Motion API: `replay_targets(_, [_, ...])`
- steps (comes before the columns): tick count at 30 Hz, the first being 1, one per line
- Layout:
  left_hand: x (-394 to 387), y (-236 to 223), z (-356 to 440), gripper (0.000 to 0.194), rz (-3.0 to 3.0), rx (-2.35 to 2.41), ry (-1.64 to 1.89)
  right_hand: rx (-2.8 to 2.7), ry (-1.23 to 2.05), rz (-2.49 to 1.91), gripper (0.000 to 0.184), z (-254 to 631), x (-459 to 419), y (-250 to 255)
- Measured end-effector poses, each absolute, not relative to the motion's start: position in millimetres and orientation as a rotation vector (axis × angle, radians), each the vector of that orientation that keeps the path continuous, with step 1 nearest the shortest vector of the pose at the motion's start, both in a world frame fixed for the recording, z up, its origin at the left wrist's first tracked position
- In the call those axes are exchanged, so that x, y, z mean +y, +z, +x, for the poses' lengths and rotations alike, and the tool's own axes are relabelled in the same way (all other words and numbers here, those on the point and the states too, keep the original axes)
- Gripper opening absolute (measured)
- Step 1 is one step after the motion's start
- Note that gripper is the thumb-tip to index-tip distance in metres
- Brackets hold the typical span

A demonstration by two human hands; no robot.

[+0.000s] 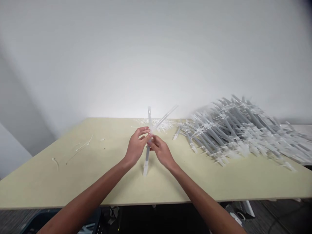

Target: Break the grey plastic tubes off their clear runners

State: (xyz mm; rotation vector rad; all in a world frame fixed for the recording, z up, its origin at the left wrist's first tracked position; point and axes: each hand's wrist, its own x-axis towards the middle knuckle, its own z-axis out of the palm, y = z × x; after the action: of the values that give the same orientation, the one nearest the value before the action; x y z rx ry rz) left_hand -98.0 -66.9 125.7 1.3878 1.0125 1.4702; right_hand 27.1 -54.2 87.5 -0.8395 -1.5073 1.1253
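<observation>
Both hands meet above the middle of the table around a translucent plastic tube piece (147, 157). It forms a Y: two clear arms spread upward, and one leg runs down toward me to a whitish end. My left hand (135, 145) pinches it just below the fork, fingertips on its left side. From the right, my right hand (162, 152) closes its thumb and fingers on the leg, touching the left fingertips. The fingers cover part of the joint, so any small item there is hidden. Behind the hands lies a heap of thin white strips (165, 124) resembling cable ties.
A large pile of similar translucent tube pieces (219, 133) covers the table's right side. Several loose white strips (83, 146) lie on the left of the pale yellow table (117, 191). A wall rises behind it. Below the front edge stands a dark blue bin (36, 221).
</observation>
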Motion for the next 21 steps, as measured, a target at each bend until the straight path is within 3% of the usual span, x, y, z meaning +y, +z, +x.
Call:
replay_targets(5, [-39, 89, -134, 0.034, 1.521, 1.368, 1.395, -1.374, 1.163, -0.916, 0.035, 60, -30, 96])
replay_targets(12, [40, 32, -147, 0.024, 1.957, 1.832, 0.988, -0.973, 1.327, -0.786, 0.029, 97, 3, 91])
replay_targets(16, [93, 30, -142, 0.033, 2.304, 2.134, 0.722, -0.86, 1.346, -0.731, 0.026, 106, 9, 81])
replay_targets(21, [152, 30, -169, 0.047, 2.186, 2.316, 0.459, -0.91, 1.351, -0.746, 0.027, 110, 7, 73])
